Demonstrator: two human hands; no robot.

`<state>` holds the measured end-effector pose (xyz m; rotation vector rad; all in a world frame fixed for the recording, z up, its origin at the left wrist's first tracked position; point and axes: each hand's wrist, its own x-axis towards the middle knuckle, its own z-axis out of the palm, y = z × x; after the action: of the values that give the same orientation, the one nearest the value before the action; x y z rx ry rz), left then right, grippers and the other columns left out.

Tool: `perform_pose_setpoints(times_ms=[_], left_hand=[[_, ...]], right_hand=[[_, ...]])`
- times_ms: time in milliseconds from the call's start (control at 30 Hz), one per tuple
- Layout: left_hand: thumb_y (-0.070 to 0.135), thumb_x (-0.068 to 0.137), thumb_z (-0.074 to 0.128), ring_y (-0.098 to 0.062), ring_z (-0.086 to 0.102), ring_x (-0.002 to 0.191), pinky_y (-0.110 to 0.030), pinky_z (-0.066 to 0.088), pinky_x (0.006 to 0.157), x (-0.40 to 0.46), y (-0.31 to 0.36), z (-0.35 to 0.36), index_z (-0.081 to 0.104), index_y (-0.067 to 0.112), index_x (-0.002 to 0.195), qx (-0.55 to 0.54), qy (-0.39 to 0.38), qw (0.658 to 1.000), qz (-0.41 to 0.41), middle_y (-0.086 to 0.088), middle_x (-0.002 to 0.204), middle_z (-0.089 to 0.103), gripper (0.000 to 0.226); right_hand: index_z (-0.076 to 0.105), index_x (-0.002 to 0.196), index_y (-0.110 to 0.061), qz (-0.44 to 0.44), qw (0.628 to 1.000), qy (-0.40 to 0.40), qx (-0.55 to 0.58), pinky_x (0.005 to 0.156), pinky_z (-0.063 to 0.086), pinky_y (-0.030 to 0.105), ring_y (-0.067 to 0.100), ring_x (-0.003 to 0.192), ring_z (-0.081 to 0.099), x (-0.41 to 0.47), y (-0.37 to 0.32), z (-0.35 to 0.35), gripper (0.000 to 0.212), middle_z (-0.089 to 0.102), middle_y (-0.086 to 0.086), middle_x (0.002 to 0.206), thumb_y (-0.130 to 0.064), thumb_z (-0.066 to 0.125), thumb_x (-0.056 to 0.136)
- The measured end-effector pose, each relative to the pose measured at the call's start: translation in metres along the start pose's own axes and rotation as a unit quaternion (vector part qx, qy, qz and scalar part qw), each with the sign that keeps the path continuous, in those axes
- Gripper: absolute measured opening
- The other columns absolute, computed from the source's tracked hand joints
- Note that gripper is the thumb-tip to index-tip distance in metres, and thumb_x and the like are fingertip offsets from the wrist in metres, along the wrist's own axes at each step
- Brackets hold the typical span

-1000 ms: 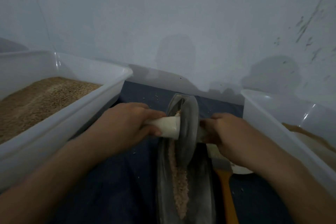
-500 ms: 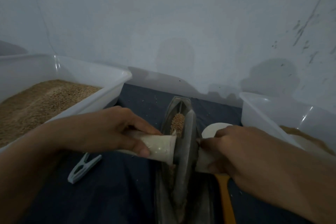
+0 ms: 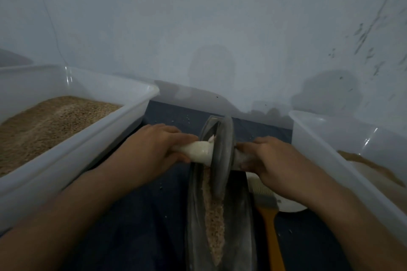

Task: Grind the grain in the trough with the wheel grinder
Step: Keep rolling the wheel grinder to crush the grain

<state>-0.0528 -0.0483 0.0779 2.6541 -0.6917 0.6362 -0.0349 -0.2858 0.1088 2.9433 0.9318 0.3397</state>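
Observation:
A dark boat-shaped trough lies lengthwise on the dark blue cloth, with a strip of crushed grain along its groove. The grey wheel grinder stands upright in the trough's far half. Its pale axle handle sticks out on both sides. My left hand grips the left handle end. Around the right handle end curls my right hand.
A clear tub full of brown grain stands at the left. Another clear tub with ground meal stands at the right. A yellow-handled brush and a white dish lie right of the trough. The wall rises close behind.
The wheel has rolled from the near part of the trough to its far end, both hands going forward with it. More crushed grain shows behind it.

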Motion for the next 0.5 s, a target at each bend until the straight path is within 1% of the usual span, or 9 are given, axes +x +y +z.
perform_pose_setpoints(times_ms=[67,133,167,200,233,300,400,433,500], left_hand=[[0.038,0.079,0.069,0.001,0.059,0.096,-0.021,0.045,0.084,-0.003,-0.002,-0.015,0.060,0.044,0.117,-0.083,-0.062,0.995,-0.007,0.017,0.101,0.066,0.040],[0.047,0.075,0.067,0.008,0.060,0.093,-0.011,0.045,0.079,-0.007,-0.002,-0.031,0.061,0.052,0.111,-0.183,-0.154,0.971,-0.002,0.027,0.099,0.066,0.037],[0.051,0.073,0.065,0.009,0.061,0.094,-0.010,0.045,0.080,-0.008,-0.001,-0.038,0.060,0.054,0.112,-0.213,-0.196,0.957,0.005,0.029,0.101,0.065,0.039],[0.053,0.073,0.064,0.009,0.061,0.095,-0.010,0.046,0.081,-0.009,0.000,-0.044,0.058,0.056,0.112,-0.233,-0.231,0.945,0.009,0.030,0.103,0.065,0.040],[0.053,0.072,0.064,0.008,0.061,0.097,-0.011,0.046,0.082,-0.010,0.001,-0.048,0.057,0.057,0.111,-0.248,-0.253,0.935,0.011,0.030,0.105,0.064,0.040],[0.054,0.071,0.063,0.008,0.061,0.097,-0.014,0.046,0.084,-0.009,0.004,-0.047,0.055,0.060,0.110,-0.256,-0.257,0.932,0.006,0.030,0.105,0.065,0.040],[0.060,0.070,0.056,0.011,0.059,0.092,-0.017,0.047,0.083,-0.007,0.005,-0.037,0.052,0.063,0.107,-0.182,-0.206,0.961,-0.019,0.031,0.101,0.065,0.038],[0.061,0.072,0.056,0.010,0.058,0.092,-0.020,0.047,0.084,-0.005,0.004,-0.031,0.052,0.064,0.108,-0.144,-0.182,0.972,-0.034,0.030,0.101,0.065,0.037],[0.053,0.080,0.056,0.004,0.056,0.099,-0.026,0.045,0.089,-0.003,0.001,-0.017,0.050,0.058,0.119,-0.061,-0.116,0.989,-0.069,0.025,0.109,0.062,0.039]], right_hand=[[0.056,0.114,-0.028,-0.033,0.998,-0.042,-0.011,0.070,0.034,0.021,0.011,0.097,0.054,-0.007,-0.003,-0.011,0.024,0.058,-0.003,0.102,-0.018,0.052,0.092],[0.060,0.104,-0.031,-0.056,0.993,-0.099,0.011,0.075,0.045,0.023,0.008,0.087,0.058,-0.018,-0.008,-0.028,0.014,0.061,-0.006,0.094,-0.030,0.056,0.090],[0.060,0.103,-0.033,-0.067,0.990,-0.123,0.025,0.075,0.047,0.025,0.006,0.084,0.058,-0.023,-0.011,-0.035,0.017,0.061,-0.006,0.092,-0.040,0.057,0.088],[0.060,0.106,-0.035,-0.074,0.987,-0.140,0.033,0.073,0.047,0.022,0.004,0.084,0.057,-0.028,-0.013,-0.041,0.026,0.061,-0.008,0.091,-0.048,0.057,0.085],[0.059,0.110,-0.037,-0.075,0.986,-0.148,0.036,0.071,0.043,0.017,0.002,0.084,0.056,-0.031,-0.013,-0.044,0.032,0.061,-0.010,0.092,-0.053,0.057,0.082],[0.058,0.114,-0.037,-0.069,0.987,-0.141,0.019,0.068,0.038,0.011,0.002,0.087,0.055,-0.033,-0.014,-0.043,0.034,0.059,-0.011,0.097,-0.051,0.056,0.084],[0.059,0.113,-0.028,-0.037,0.992,-0.123,-0.003,0.075,0.045,0.018,0.008,0.091,0.058,-0.023,-0.013,-0.029,0.023,0.060,-0.005,0.104,-0.029,0.056,0.090],[0.057,0.116,-0.027,-0.020,0.994,-0.110,-0.003,0.076,0.044,0.020,0.011,0.094,0.058,-0.017,-0.012,-0.023,0.025,0.059,-0.002,0.107,-0.024,0.056,0.091],[0.045,0.131,-0.029,0.013,0.997,-0.070,-0.006,0.080,0.040,0.022,0.016,0.105,0.051,-0.005,-0.008,-0.012,0.041,0.054,0.001,0.115,-0.018,0.053,0.093]])
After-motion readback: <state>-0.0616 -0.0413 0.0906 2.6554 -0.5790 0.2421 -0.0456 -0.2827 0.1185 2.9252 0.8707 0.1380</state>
